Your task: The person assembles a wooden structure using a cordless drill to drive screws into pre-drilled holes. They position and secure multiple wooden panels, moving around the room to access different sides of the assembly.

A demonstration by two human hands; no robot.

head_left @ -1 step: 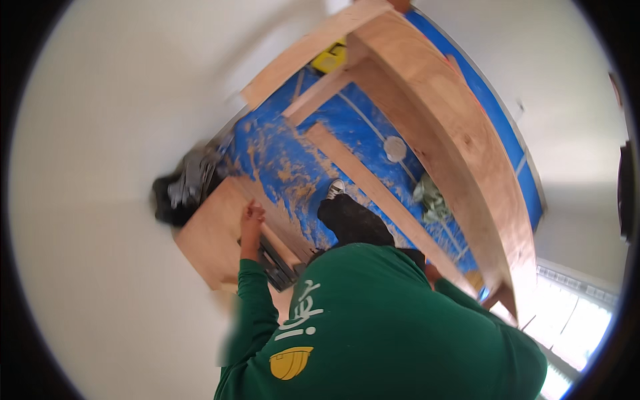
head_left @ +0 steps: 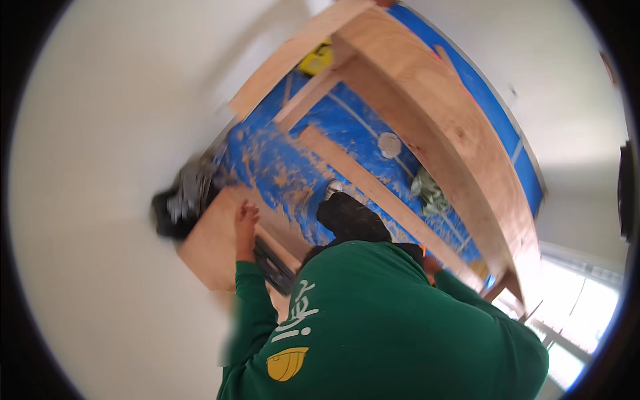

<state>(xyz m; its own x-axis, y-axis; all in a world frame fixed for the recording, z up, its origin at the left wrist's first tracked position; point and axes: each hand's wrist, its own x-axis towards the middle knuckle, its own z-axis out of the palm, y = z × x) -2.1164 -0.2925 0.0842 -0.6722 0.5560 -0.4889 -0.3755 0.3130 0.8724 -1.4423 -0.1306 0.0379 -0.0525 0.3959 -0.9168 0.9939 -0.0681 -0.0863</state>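
Head view, left hand point(head_left: 247, 215) near dark object point(head_left: 273, 267), long axis slanting lower-right

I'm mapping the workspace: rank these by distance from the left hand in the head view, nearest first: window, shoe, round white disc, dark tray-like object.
From the left hand:
1. Dark tray-like object: below it in the picture, slightly right.
2. Shoe: to its right.
3. Round white disc: upper right, beyond the shoe.
4. Window: far lower right.
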